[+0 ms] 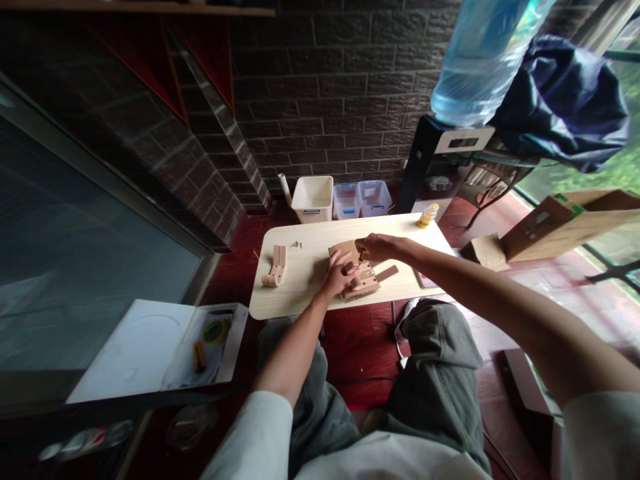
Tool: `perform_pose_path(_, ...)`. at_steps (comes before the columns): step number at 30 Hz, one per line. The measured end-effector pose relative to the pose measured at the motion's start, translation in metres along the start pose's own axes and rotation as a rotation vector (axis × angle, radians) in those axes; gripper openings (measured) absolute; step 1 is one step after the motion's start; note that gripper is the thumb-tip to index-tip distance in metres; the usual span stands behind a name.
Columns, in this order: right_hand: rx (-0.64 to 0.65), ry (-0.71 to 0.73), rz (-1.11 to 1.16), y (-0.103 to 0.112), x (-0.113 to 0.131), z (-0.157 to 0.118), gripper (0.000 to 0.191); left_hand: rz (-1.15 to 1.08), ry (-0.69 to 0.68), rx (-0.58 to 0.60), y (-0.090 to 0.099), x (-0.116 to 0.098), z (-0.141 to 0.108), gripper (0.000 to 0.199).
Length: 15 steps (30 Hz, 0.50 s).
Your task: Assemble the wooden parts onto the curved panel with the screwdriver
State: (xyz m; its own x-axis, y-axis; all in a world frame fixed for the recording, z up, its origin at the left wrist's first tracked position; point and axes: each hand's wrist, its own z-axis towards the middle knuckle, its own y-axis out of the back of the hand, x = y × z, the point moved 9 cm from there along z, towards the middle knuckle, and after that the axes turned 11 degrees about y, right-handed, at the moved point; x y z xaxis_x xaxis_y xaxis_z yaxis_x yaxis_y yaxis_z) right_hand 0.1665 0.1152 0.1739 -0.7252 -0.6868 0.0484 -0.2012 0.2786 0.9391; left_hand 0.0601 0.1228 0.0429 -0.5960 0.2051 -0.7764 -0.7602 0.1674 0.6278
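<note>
On the pale wooden table (305, 303), my left hand (339, 275) rests on a brown wooden assembly (363, 287) with its fingers spread, steadying or touching its top. My right hand (375, 247) is closed round a small tool with a yellow and dark part (364, 255), held upright over the far side of the assembly. A brown flat piece (345, 249) lies behind my left fingers. One wooden strip (387, 273) sticks out to the right. Further left lies a separate curved wooden piece (277, 267), and small dark screws (297, 245) are near it.
At the table's back right corner stands a yellow-capped jar (428, 215). Behind the table are a cream bin (313, 197) and clear plastic bins (369, 198). An open white case (160, 340) sits at the lower left. Cardboard boxes (555, 227) are on the right.
</note>
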Motion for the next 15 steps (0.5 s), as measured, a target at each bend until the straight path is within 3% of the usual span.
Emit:
perform_pose_path(6,-0.02,0.027,-0.042,-0.001,0.005,0.008,0.037,-0.027,0.001,-0.009,0.001,0.001,-0.001,0.045)
perform_pose_path(10,0.015,-0.04,0.02,-0.005,-0.003,0.011,0.035,-0.055,-0.006,-0.012,0.002,-0.001,-0.004,0.042)
perform_pose_path(15,0.002,-0.047,0.056,-0.001,-0.004,0.007,0.046,-0.056,0.046,-0.016,0.004,0.002,-0.002,0.049)
